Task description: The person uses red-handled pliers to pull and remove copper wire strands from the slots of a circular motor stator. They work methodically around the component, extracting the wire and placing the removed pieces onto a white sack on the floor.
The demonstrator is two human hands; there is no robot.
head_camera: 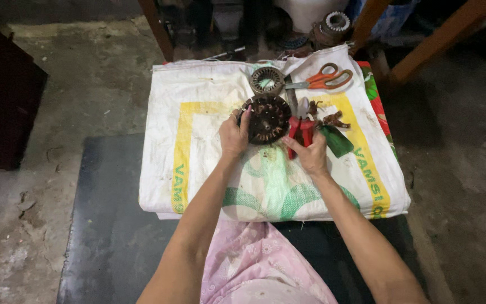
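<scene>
Head view: a white woven sack [198,141] with yellow and green print is spread over a low dark platform [113,225]. Near its middle, a round dark motor stator [266,118] is gripped at its left rim by the left hand [233,135]. Red-handled cutters [300,128] are clasped in the right hand [312,155], just beside the stator. Behind, a smaller grey ring [267,80] and orange-handled scissors [324,79] are laid.

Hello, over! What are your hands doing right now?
Left hand gripping dark round stator. Right hand holding red-handled cutters. Orange scissors lying behind, apart.
</scene>
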